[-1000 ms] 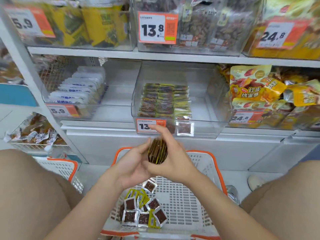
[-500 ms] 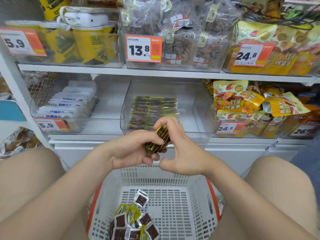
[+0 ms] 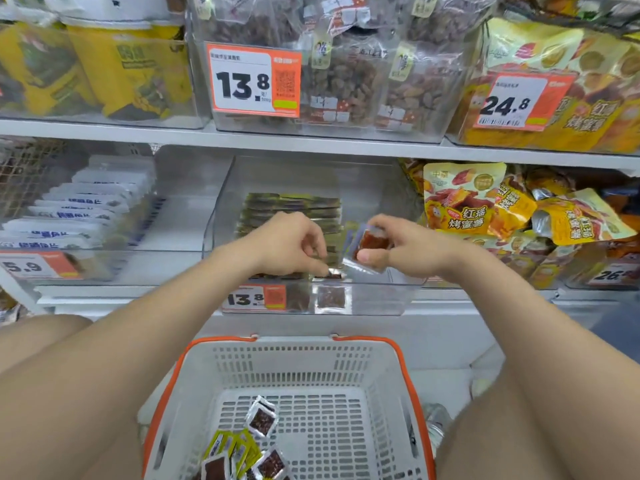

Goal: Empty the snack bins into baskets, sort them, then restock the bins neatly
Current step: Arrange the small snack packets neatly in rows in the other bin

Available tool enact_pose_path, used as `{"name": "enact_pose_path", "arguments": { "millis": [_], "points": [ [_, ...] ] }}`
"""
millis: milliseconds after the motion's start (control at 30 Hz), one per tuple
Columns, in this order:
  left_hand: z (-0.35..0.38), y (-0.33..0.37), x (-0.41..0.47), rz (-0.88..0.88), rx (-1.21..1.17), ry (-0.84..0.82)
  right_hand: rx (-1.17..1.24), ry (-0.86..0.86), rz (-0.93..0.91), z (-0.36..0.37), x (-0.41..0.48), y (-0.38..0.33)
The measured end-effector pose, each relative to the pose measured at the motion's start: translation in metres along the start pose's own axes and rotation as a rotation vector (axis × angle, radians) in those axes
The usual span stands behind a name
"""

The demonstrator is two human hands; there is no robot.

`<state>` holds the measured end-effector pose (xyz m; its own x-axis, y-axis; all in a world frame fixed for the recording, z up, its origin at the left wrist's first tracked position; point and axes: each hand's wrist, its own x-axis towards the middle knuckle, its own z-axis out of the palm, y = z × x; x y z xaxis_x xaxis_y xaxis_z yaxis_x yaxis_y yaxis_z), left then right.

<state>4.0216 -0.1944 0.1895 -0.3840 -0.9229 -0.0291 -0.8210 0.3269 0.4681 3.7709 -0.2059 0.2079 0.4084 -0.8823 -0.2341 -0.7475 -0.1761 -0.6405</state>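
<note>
Over the clear plastic "13.8" bin (image 3: 374, 299) of rowed snack packets (image 3: 294, 206), the left hand (image 3: 287, 244) pinches a front packet (image 3: 334, 275), the right hand (image 3: 405, 247) pinches a clear brown-filled packet (image 3: 372, 244); the white orange-rimmed basket (image 3: 381, 368) holds loose packets (image 3: 263, 422).

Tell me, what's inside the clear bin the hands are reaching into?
Neat rows of small flat green-and-brown snack packets lie in the clear plastic bin. The left hand hides some front ones; the right hand pinches one clear packet.

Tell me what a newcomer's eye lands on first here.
Two hands at the clear middle bin: the right hand pinches a small red-brown packet, the left hand reaches down onto the stacked packets. Then the orange 13.8 price tag on the shelf above, and the white basket below.
</note>
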Motion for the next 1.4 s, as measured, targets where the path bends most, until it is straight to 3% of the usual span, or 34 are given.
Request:
{"name": "enact_pose_path", "arguments": {
  "millis": [133, 233, 500, 600, 700, 800, 1000, 1100, 1300, 1400],
  "points": [
    [0.019, -0.010, 0.035, -0.009, 0.275, -0.119, -0.010, -0.222, 0.082, 0.010, 0.017, -0.002],
    [0.032, -0.011, 0.047, -0.060, 0.403, -0.140, 0.020, -0.293, 0.141, 0.016, 0.026, -0.001],
    [0.045, -0.021, 0.040, 0.020, 0.363, -0.023, -0.053, -0.397, 0.201, 0.026, 0.033, 0.003],
    [0.038, -0.021, 0.040, -0.023, 0.285, -0.093, -0.035, -0.351, 0.210, 0.031, 0.041, 0.005],
    [0.018, -0.022, 0.036, -0.007, 0.030, -0.172, 0.026, -0.331, 0.208, 0.030, 0.044, 0.001],
    [0.012, -0.024, 0.026, 0.125, -0.124, -0.127, -0.172, -0.221, 0.145, 0.028, 0.045, -0.006],
    [0.020, -0.033, 0.020, 0.136, -0.027, -0.061, 0.040, -0.238, 0.161, 0.018, 0.034, -0.007],
    [0.019, -0.029, 0.020, 0.193, -0.006, -0.005, -0.034, -0.180, 0.067, 0.018, 0.032, -0.007],
    [0.019, -0.022, 0.015, 0.179, -0.021, -0.067, -0.146, -0.101, -0.096, 0.011, 0.019, -0.007],
    [0.020, -0.021, 0.015, 0.187, -0.026, -0.069, 0.022, -0.065, -0.113, -0.003, 0.006, -0.006]
  ]
}}
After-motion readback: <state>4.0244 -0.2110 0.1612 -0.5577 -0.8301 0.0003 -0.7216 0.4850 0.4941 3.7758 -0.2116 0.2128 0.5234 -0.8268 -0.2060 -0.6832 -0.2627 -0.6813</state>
